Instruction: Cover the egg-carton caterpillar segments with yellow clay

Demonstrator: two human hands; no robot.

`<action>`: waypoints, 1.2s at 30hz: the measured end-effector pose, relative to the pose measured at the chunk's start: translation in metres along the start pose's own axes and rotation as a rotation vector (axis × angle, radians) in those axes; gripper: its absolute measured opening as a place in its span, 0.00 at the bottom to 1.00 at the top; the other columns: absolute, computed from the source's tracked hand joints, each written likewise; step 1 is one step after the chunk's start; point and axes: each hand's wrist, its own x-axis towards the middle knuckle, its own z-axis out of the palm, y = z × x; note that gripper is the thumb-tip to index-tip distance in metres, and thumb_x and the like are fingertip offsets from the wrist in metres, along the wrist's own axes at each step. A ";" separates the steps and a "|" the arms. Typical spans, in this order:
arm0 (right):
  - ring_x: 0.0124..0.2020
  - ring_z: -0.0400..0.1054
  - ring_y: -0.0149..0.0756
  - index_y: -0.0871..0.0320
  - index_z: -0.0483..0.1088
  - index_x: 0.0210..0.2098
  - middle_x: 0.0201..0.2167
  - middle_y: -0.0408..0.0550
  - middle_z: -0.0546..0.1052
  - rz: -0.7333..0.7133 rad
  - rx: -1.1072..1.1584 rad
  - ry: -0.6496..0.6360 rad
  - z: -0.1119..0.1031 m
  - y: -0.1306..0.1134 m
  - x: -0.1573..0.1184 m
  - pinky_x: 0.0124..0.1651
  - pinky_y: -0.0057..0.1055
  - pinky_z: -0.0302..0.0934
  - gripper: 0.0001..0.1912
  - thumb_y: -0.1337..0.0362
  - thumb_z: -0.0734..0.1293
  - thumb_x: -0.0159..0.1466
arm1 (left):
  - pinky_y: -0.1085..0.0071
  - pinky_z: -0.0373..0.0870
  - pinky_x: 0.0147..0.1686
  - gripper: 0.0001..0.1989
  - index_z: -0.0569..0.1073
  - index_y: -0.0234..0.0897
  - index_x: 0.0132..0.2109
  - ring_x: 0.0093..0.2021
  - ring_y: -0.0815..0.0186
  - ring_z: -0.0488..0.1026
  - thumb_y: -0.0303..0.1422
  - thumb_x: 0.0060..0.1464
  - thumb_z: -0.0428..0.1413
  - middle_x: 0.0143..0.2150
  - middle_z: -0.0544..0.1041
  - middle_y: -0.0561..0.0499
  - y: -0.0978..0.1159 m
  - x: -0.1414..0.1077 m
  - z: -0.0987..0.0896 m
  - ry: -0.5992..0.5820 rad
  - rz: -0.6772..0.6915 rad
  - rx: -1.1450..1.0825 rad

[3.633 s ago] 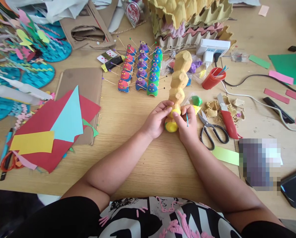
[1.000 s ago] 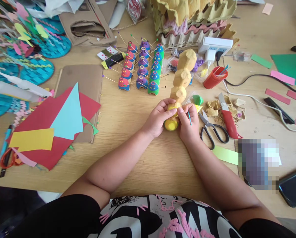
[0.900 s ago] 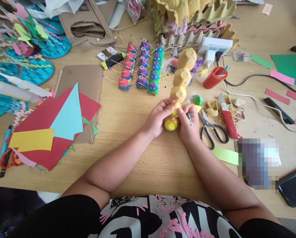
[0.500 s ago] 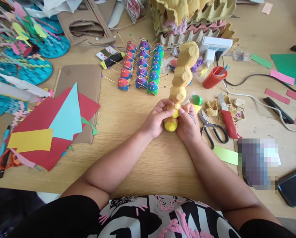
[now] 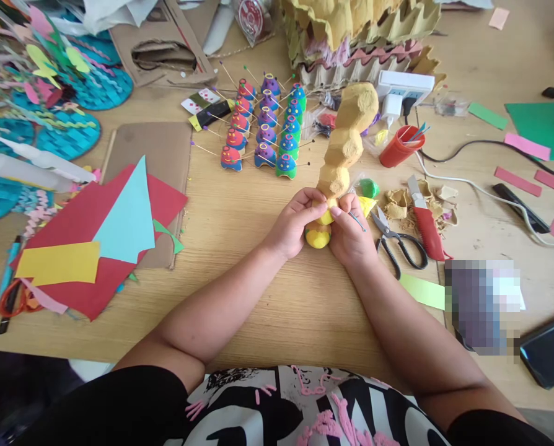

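Observation:
Between my two hands is a bumpy strip of egg carton (image 5: 349,145), yellowish tan, pointing away from me and leaning right at its far end. Its near bumps carry bright yellow clay (image 5: 318,238) with a little green at the edge. My left hand (image 5: 298,220) grips the strip's left side, thumb on the yellow part. My right hand (image 5: 351,229) pinches the right side, thumb pressed on the yellow clay. A thin blue stick (image 5: 357,221) pokes out from the right fingers. The undersides of the fingers are hidden.
Finished caterpillars (image 5: 265,127) in red, purple and blue-green stand beyond my hands. Black-handled scissors (image 5: 398,241), a red-handled knife (image 5: 428,226) and a red cup (image 5: 401,147) lie or stand to the right. Coloured sheets (image 5: 72,229) cover cardboard at left; egg cartons (image 5: 360,37) are stacked behind.
The egg carton strip's far end has shifted slightly right and toward me. Both hands keep their hold, with small movement of the fingers.

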 end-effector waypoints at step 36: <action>0.36 0.66 0.34 0.50 0.61 0.33 0.33 0.37 0.72 0.030 0.006 -0.003 -0.004 0.001 0.005 0.38 0.31 0.65 0.37 0.47 0.92 0.55 | 0.70 0.77 0.45 0.10 0.78 0.41 0.43 0.42 0.66 0.81 0.30 0.60 0.72 0.41 0.84 0.55 0.005 -0.001 0.004 0.035 -0.018 0.018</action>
